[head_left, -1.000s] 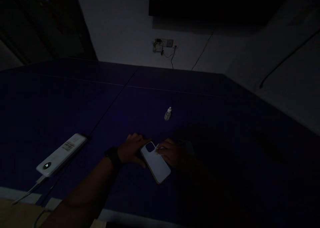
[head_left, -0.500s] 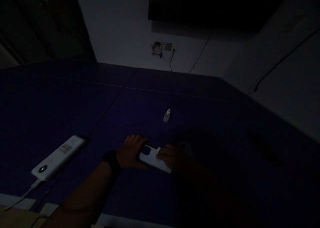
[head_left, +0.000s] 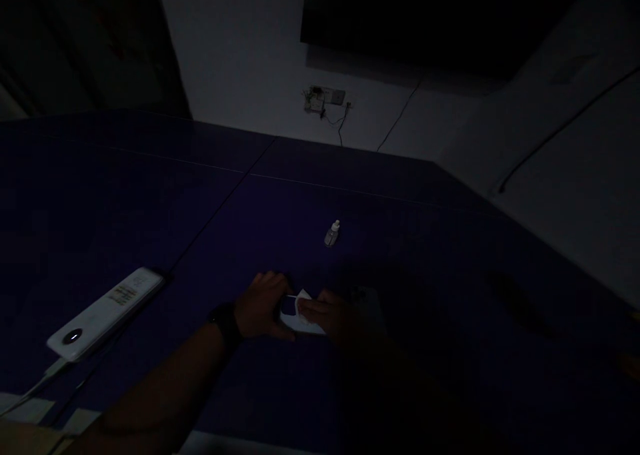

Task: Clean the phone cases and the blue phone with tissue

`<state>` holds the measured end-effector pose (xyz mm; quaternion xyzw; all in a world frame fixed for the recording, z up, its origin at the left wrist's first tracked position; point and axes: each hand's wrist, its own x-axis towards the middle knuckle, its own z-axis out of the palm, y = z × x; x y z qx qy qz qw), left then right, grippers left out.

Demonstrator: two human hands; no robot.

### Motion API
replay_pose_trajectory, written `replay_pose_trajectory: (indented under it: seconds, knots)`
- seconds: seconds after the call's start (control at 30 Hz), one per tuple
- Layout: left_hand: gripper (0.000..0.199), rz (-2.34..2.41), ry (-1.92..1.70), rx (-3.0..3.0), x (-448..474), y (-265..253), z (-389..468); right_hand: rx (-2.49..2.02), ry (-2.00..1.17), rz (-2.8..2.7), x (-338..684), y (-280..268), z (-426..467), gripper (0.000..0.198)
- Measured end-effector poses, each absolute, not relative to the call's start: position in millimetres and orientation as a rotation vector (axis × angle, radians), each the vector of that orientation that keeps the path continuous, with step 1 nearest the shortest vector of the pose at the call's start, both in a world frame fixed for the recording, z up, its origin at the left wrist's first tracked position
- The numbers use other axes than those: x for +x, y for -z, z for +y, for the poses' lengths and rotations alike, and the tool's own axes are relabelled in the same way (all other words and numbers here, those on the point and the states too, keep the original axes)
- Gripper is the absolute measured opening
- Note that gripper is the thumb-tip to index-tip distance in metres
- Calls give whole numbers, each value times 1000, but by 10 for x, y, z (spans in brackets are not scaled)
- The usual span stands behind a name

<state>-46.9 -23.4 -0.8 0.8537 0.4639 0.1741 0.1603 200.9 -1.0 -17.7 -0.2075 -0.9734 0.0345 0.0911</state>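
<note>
A pale phone case (head_left: 294, 322) with a dark camera cutout lies on the dark blue surface, partly covered by my hands. My left hand (head_left: 261, 306) grips its left end, thumb along the near edge and fingers on the far side; a dark watch is on that wrist. Pinched in my right hand (head_left: 326, 314) is a white tissue (head_left: 303, 298), pressed on the case beside the cutout. Just right of that hand lies a grey phone (head_left: 369, 302), dim and partly hidden. Beyond the hands is a small dropper bottle (head_left: 331, 234) with a white cap.
A white power bank (head_left: 107, 314) with a lit round display lies at the left, a cable (head_left: 37, 388) plugged into its near end. Wall sockets (head_left: 325, 98) with wires and a large dark screen (head_left: 410, 22) are at the back. The room is very dim.
My right hand has slid left along the case with the tissue, closer to the camera cutout. More of the tissue now shows. The left hand still holds the case; the view has shifted slightly.
</note>
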Motion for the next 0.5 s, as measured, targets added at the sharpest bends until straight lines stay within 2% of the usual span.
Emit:
replay_pose_trajectory:
  seconds: [0.23, 0.5]
  knots:
    - [66, 1291, -500, 2463, -460, 16, -225, -772, -140, -3016, 2472, 94, 84, 39]
    - [73, 1337, -453, 2456, -448, 4, -237, -606, -139, -2929, 1978, 197, 75, 33]
